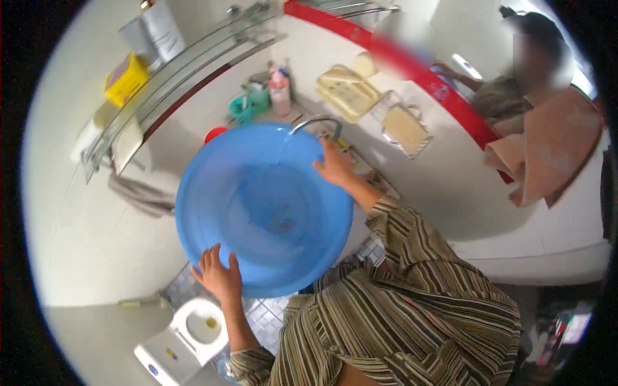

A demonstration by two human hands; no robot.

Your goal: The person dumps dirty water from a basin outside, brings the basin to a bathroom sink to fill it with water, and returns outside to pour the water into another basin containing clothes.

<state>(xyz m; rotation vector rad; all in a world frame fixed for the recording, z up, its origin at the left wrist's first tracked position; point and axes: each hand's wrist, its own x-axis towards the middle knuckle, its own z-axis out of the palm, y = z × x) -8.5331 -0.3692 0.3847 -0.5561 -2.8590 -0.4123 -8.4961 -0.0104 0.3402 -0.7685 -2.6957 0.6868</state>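
A large blue plastic basin (215, 161) sits at the middle of the view, tipped toward me. A metal faucet (317, 119) runs a thin stream into it near the far rim. Shallow water with small dark specks (281, 222) lies at its bottom. My left hand (220, 275) grips the near-left rim, its fingers and thumb showing over the inner wall. On the right rim, close to the faucet, my right hand (336, 165) holds on with the thumb inside; its other fingers are mostly hidden behind the rim.
A toilet (205, 325) stands at lower left. Glass shelves (187, 77) hold bottles and a yellow package (126, 80). Soap trays (347, 94) hang on the wall, with a pink pump bottle (279, 92) nearby. A red-edged mirror (450, 100) and pinkish towel (553, 145) are at right.
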